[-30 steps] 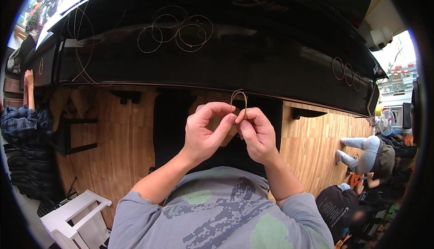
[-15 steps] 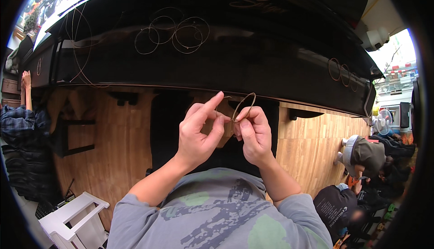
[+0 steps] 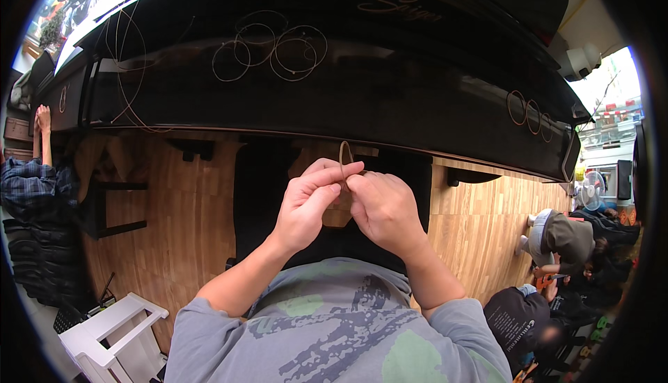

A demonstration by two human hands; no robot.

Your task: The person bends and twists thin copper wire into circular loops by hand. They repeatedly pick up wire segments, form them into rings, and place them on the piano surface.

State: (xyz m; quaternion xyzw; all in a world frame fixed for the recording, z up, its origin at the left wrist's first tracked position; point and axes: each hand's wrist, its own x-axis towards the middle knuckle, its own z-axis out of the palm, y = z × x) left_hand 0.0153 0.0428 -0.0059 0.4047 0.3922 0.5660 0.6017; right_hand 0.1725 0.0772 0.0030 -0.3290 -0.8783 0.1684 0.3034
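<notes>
Between my two hands, just off the front edge of the black piano, a small brownish loop of coiled wire string stands up. My left hand is closed on it at the fingertips, the forefinger lying across the loop. My right hand pinches the same string from the other side, its back turned up and its fingertips partly hidden. On the glossy piano top lie several thin silvery coiled strings. Farther right are three copper-coloured coils.
Loose, uncoiled strings trail over the piano's left side. A co-worker's hands rest at the far-left end. A white stool stands lower left, and a dark bench above it. Several people sit at lower right.
My right hand has turned over, its back now up, and come closer to my left. The loop has shifted left and narrowed, and my left forefinger has lowered across it.
</notes>
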